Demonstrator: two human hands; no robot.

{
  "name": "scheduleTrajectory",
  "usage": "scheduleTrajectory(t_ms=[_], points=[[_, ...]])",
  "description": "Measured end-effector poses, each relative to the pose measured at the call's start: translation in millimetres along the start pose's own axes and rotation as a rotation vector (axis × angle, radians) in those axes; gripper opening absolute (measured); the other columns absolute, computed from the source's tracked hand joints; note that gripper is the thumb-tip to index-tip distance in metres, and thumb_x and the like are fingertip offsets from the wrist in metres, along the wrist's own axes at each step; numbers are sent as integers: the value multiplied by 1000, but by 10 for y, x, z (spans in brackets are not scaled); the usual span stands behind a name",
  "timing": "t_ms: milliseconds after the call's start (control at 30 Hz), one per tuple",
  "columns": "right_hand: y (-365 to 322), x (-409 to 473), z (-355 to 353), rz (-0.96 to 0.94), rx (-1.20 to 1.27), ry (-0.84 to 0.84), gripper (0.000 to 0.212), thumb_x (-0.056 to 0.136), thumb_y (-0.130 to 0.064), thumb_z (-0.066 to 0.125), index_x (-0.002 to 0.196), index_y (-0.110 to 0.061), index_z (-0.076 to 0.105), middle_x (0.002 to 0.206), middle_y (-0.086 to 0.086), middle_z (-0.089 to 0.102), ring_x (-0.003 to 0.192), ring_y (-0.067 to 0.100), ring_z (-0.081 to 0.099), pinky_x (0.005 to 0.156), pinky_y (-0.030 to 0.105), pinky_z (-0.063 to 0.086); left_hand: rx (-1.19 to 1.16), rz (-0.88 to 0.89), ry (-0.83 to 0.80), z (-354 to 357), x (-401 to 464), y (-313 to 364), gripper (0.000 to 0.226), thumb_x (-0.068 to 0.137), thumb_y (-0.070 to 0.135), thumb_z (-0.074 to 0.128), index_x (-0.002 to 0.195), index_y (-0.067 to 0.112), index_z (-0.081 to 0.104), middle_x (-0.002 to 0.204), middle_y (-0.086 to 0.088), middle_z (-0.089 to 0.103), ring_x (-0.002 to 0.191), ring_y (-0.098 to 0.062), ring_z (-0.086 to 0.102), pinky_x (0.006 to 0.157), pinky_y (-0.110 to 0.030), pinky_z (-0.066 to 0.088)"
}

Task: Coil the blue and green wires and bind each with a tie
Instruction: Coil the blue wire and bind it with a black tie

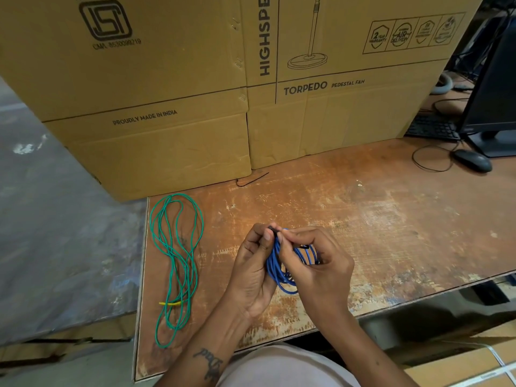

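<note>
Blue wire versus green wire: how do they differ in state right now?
The blue wire is a tight coil gripped by the left hand and right hand; the green wire lies untouched in long loose loops on the table. A black tie sits at blue; green has a yellow band. Both are thin.

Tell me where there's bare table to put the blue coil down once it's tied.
The widest bare patch of table lies right of both hands, between the cardboard boxes and the near edge, short of the mouse. A narrower strip separates the green wire from the left hand. The left edge is crowded by that wire; a black tie lies by the boxes.
</note>
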State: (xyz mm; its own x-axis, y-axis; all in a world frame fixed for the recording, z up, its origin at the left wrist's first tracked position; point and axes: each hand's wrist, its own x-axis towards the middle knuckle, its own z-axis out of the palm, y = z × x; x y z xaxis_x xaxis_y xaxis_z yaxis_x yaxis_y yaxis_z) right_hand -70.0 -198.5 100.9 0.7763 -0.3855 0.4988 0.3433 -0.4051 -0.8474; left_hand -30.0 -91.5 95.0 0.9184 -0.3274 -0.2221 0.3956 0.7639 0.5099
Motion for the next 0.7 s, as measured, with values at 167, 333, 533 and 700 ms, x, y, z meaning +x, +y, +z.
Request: scheduleTrajectory(t_ms=[167,333,533,700], points=[[11,7,-10,16,4,0,12,84,2,86,90,-5,79,92,-3,78,93,12,75,81,25,57,15,-18,-4,17,-8,-5,5,88,12,59,88,6,59,84,-3,70,74,-13,73,66,-25,59],[27,9,-20,-6,-10,-21,10,85,-1,86,90,-6,79,94,-5,78,93,13,75,80,34,59,64,-27,-34,-56,32,-7,18,80,19,73,91,8,63,87,-5,68,79,-14,70,73,-26,59],[20,13,-56,-43,-77,-63,8,89,-5,83,95,-8,80,96,-8,78,96,9,74,84,27,57,94,-41,-52,-120,52,-4,23,77,22,84,89,11,67,92,-3,70,84,-13,70,78,-26,59],[-11,44,-79,-9,-111,-170,18,96,-8,76,111,-17,81,107,-12,77,104,10,72,89,27,55,77,-43,-21,-200,75,-30,36,76,25,89,97,10,65,97,-8,66,92,-20,64,87,-31,57]])
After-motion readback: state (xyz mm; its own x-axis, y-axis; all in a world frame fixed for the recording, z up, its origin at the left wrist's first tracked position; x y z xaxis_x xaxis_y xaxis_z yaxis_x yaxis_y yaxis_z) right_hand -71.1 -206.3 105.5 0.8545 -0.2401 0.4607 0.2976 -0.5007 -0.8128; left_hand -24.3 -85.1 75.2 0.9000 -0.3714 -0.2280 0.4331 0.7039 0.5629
